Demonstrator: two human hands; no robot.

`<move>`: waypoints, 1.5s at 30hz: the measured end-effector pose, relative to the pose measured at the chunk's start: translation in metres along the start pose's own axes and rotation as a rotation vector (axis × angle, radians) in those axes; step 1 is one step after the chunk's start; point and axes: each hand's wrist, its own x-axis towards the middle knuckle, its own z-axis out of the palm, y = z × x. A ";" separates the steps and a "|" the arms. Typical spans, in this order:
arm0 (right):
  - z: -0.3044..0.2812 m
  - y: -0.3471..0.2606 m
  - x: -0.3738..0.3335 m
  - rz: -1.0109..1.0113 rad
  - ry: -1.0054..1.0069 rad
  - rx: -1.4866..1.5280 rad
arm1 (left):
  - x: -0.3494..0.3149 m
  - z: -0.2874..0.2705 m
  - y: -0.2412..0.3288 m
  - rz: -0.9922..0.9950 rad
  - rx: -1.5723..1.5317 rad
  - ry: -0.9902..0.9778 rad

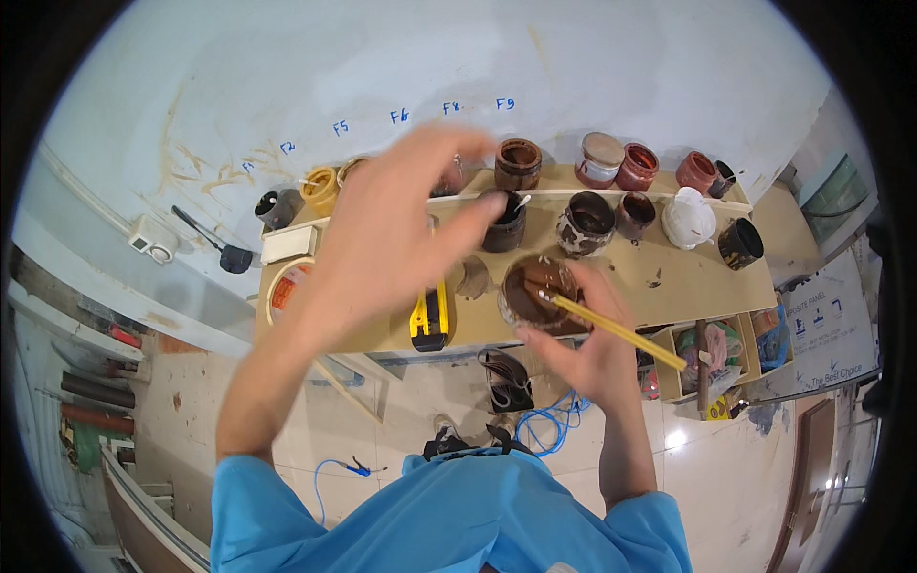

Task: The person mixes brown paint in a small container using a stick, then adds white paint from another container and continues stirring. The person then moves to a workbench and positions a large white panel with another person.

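My left hand (411,191) is raised over the left half of the shelf, its thumb and fingers apart with nothing visible between them. Its thumb tip overlaps a dark jar (506,234) in view, which has a white-tipped stick in it; whether they touch, I cannot tell. At the shelf's front edge, my right hand (597,349) curls round the side of a jar of brown paint (527,286). A yellow stick (621,331) leans out of that jar across my right hand. Below my left hand lies a yellow and black utility knife (430,320).
Several paint-stained jars line the tan shelf (693,282), among them a yellow jar (319,191), a lidded jar (600,158) and a white-coated container (688,218). A tape roll (287,289) sits at the left end. Blue hose (549,425) coils on the floor.
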 end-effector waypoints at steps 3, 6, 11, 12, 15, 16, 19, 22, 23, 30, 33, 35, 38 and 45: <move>-0.007 -0.001 -0.012 -0.076 -0.005 0.043 | -0.061 0.001 0.039 -0.088 -0.111 -0.048; -0.012 -0.005 -0.025 -0.088 -0.020 0.107 | -0.106 0.014 0.065 -0.302 -0.195 -0.139; -0.016 -0.007 -0.049 -0.046 -0.149 0.186 | -0.142 0.072 0.076 -0.443 -0.403 -0.141; -0.016 -0.005 -0.054 -0.019 -0.190 0.219 | -0.147 0.083 0.073 -0.400 -0.422 -0.135; -0.018 0.002 -0.070 0.060 -0.271 0.285 | -0.158 0.110 0.063 -0.406 -0.441 -0.168; -0.018 0.004 -0.074 0.077 -0.287 0.295 | -0.163 0.116 0.062 -0.413 -0.434 -0.161; -0.019 0.011 -0.085 0.125 -0.289 0.308 | -0.173 0.132 0.057 -0.337 -0.473 -0.112; -0.026 0.014 -0.101 0.209 -0.169 0.416 | -0.177 0.154 0.056 -0.382 -0.598 -0.038; -0.030 0.016 -0.106 0.227 -0.105 0.472 | -0.179 0.159 0.057 -0.439 -0.616 -0.046; -0.034 0.025 -0.120 0.066 0.003 0.412 | -0.182 0.183 0.061 -0.444 -0.601 -0.128; -0.038 0.029 -0.113 -0.091 0.043 0.240 | -0.179 0.189 0.061 -0.354 -0.557 -0.131; -0.043 0.030 -0.111 -0.122 0.049 0.142 | -0.177 0.190 0.059 -0.326 -0.527 -0.117; -0.050 0.031 -0.113 -0.072 0.048 0.089 | -0.173 0.190 0.057 -0.357 -0.477 -0.115; -0.047 0.031 -0.116 0.076 0.083 0.135 | -0.167 0.198 0.056 -0.387 -0.529 -0.126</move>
